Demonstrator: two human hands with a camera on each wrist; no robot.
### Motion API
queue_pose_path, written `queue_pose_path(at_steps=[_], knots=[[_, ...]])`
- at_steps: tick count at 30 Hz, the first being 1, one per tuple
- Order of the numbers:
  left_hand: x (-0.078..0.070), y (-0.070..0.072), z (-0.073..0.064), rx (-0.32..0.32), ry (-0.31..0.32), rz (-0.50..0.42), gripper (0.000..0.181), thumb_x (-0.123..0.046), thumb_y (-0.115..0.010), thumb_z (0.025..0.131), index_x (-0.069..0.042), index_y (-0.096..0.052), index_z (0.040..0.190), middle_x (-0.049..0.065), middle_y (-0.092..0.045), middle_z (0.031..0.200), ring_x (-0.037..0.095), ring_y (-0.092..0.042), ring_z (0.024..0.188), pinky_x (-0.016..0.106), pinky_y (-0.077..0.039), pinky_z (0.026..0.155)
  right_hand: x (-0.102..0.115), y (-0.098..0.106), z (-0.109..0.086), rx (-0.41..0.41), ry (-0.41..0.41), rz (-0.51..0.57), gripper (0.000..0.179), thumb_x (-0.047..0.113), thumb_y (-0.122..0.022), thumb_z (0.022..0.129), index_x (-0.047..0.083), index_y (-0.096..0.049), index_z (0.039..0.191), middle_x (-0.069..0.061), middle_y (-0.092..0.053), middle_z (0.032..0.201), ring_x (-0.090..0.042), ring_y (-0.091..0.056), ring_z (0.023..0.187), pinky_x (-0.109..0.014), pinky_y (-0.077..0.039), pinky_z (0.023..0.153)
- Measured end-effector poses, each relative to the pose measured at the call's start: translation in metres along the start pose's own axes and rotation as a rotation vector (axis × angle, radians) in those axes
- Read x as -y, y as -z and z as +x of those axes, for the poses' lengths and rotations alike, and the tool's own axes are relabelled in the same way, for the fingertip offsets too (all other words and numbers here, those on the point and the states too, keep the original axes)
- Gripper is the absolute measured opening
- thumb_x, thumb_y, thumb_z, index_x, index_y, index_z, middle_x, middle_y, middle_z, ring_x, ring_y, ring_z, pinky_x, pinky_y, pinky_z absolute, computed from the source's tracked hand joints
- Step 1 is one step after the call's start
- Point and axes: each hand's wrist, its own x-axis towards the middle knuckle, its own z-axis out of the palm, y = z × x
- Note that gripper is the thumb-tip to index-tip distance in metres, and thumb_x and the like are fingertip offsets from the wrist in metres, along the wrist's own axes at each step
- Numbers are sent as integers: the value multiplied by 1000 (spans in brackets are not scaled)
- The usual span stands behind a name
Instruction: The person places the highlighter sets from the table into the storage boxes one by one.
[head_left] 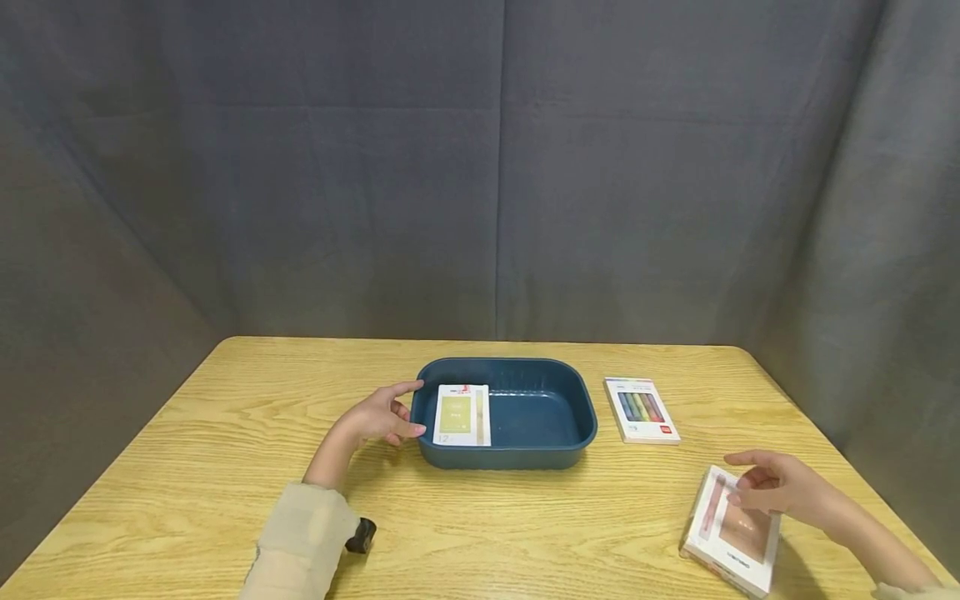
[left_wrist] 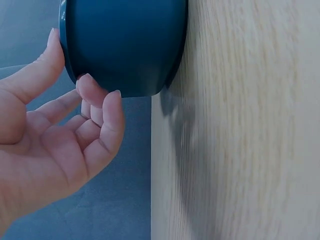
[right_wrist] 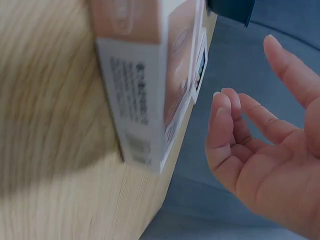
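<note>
My left hand (head_left: 378,417) is at the left end of a dark blue tray (head_left: 517,458), thumb and forefinger spread apart against its rim. In the left wrist view, the other fingers bend loosely beside the tray's outer wall (left_wrist: 125,45). A white box with a yellow-green panel (head_left: 456,417) lies inside the tray on the left. My right hand (head_left: 783,487) hovers over a white box with a pinkish-brown panel (head_left: 742,533) near the table's front right. In the right wrist view, its fingers are loosely bent and apart from that box (right_wrist: 132,95).
A thin white box showing coloured sticks (head_left: 641,410) lies to the right of the tray. All stand on a light wooden table (head_left: 225,467). Grey curtain (head_left: 375,208) hangs behind the table and along both sides.
</note>
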Motion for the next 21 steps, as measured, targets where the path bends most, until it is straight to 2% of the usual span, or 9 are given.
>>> queue_pose_path(at_steps=[8,13,18,21], knots=[[-1,-1,0,-4,2,1,74,1,-67,77,-2,-28,139,5,-41,69,16,-41,56,32,-45,55,-6,3,-11,-64,-58,-165,54,8,-63,82,-28,-35,112,-3,-48,76,-2,-39,59,-22,-38,48],[-1,-1,1,-6,6,-2,74,1,-68,76,-2,-28,139,5,-41,69,16,-41,57,32,-46,55,-11,7,-16,-96,-120,-265,54,12,-65,81,-26,-40,110,-5,-51,78,-7,-41,66,-24,-39,53],[-1,-1,0,-2,3,-8,74,1,-68,77,-2,-28,139,5,-41,69,17,-42,57,33,-46,56,-19,10,-21,-88,-159,-294,57,17,-67,80,-25,-41,110,-6,-53,78,-12,-47,68,-27,-42,55],[-1,-1,0,1,2,-11,74,2,-67,77,-2,-28,139,5,-41,69,17,-42,57,33,-46,56,-22,11,-23,-80,-181,-269,60,18,-67,80,-25,-40,112,-8,-53,80,-15,-48,70,-28,-44,57]])
